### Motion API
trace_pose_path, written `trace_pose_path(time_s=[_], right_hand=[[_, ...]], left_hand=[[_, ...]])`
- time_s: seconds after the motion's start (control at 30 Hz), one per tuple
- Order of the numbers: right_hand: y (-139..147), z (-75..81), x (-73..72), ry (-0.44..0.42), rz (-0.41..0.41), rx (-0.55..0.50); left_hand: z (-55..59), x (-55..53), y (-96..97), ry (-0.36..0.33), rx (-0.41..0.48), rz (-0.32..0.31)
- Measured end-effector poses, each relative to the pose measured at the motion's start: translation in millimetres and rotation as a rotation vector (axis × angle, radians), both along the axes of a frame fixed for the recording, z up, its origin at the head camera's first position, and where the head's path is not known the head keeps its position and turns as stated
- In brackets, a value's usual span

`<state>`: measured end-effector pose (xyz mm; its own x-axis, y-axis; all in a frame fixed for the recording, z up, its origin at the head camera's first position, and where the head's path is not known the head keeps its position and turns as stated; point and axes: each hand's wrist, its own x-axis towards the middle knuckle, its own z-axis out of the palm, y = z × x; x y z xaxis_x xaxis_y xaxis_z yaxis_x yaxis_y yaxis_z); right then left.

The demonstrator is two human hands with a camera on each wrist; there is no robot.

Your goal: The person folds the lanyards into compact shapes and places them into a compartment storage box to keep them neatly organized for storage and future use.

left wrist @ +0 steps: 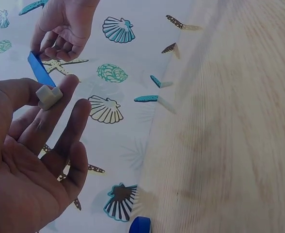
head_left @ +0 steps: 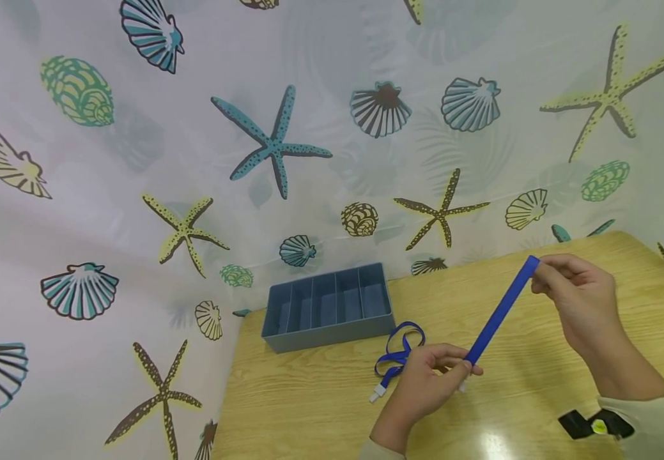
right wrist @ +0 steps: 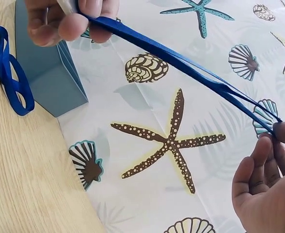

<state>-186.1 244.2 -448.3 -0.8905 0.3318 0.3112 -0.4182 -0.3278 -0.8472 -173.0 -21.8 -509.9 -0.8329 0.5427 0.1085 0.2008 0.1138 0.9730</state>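
A blue lanyard [head_left: 501, 314] is stretched in a folded strip between my two hands, above the table. My left hand [head_left: 432, 378] pinches its lower end, where a white plastic clip [left wrist: 49, 97] shows between thumb and forefinger in the left wrist view. With thumb and fingertips my right hand [head_left: 581, 306] pinches the upper, folded end. In the right wrist view the lanyard's strands [right wrist: 181, 65] lie close together, slightly parted near the right fingers. A second blue lanyard [head_left: 403, 351] with a white clip [head_left: 378, 393] lies loosely looped on the table, beyond my left hand.
A blue-grey tray [head_left: 328, 335] with several compartments stands at the back of the wooden table [head_left: 308, 409], just left of the loose lanyard. White cloth [head_left: 320, 172] printed with shells and starfish hangs behind and to the sides. A black strap [head_left: 596, 423] sits by my right sleeve.
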Motion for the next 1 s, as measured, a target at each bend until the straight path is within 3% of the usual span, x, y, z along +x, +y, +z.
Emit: trace_pose_path(time_s=[0.13,0.37,0.53,0.8,1.0], right_hand=[[0,-0.6,0.0,0.001,0.000,0.038],[0,-2.8,-0.9,0.002,0.007,0.073],[-1,-3.9,-0.9,-0.005,0.025,0.123],[-3,-6.6,-1.3,-0.025,0.058,0.219],[-1,-8.4,-0.4,-0.039,0.084,0.244]], left_hand=[[-0.5,0.4,-2.4,-0.028,0.019,-0.054],[4.9,1.9,-5.3,-0.041,0.015,-0.287],[9.9,2.0,-6.2,-0.056,0.030,-0.408],[10.4,-0.2,-4.1,-0.164,0.105,-0.556],[9.9,2.0,-2.4,-0.198,0.118,-0.588]])
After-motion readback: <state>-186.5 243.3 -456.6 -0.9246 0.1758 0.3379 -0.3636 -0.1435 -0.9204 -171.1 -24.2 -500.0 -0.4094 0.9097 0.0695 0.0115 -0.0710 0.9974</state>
